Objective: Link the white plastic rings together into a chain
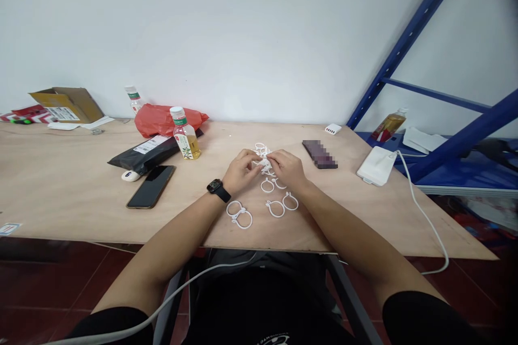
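Rings (275, 202) of white plastic lie in a loose line down the middle of the plywood worktop (60, 183), some linked in pairs. Left hand (242, 170) and right hand (285, 168) sit together over the top of that line, fingers curled and pinching a white ring piece (265, 164) between them (exact grip partly hidden by the fingers). Neither hand is released. Smartwatch (218, 190) on the left wrist.

Left of the rings: black phone (151, 186), small white mouse (130, 176), black mailer bag (141, 155), oil-coloured plastic bottle (186, 135), red plastic bag (165, 120), second bottle (133, 99), and cardboard box (67, 105) further off. Right of the rings: pixelated dark object (319, 154), small white charger (332, 129), white power bank (376, 166) with white cable (429, 221) running off the worktop edge. Blue metal shelf frame (413, 48) stands further right.
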Motion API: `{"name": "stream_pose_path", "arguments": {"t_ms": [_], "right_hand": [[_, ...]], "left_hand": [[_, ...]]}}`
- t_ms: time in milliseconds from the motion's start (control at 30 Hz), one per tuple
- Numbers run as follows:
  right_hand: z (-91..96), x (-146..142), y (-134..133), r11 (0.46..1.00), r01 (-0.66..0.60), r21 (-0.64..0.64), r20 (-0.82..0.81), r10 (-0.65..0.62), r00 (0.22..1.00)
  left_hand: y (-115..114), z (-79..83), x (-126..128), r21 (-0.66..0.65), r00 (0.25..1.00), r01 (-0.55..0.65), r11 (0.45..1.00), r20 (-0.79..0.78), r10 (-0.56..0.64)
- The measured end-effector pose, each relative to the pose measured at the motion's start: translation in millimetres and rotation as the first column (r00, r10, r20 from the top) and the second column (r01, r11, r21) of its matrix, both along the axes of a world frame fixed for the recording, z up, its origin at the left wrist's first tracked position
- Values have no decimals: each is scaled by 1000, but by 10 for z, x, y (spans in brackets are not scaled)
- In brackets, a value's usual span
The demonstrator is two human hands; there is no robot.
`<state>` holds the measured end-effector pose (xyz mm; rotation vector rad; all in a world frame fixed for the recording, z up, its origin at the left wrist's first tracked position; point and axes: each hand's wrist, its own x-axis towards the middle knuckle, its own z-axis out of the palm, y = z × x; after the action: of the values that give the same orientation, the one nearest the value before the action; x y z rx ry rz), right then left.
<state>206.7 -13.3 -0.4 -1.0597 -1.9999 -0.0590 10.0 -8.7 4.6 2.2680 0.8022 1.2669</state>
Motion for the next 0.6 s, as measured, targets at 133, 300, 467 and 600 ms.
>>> {"name": "stream_pose_path", "arguments": {"t_ms": [133, 300, 467, 600], "right_hand": [[-21, 75, 35, 994, 106, -22, 70, -104, 992], [-12, 67, 28, 991, 120, -63, 32, -119, 992], [15, 40, -1, 993, 90, -74, -22, -92, 996], [1, 40, -24, 999, -11, -47, -98, 6, 995]], "left_hand": [[-98, 38, 18, -73, 909, 299, 951, -280, -308], [-174, -26, 88, -167, 780, 404, 899, -451, -434], [-165, -6, 81, -174, 808, 344, 923, -446, -385], [-121, 55, 24, -212, 921, 165, 963, -316, -228]]}}
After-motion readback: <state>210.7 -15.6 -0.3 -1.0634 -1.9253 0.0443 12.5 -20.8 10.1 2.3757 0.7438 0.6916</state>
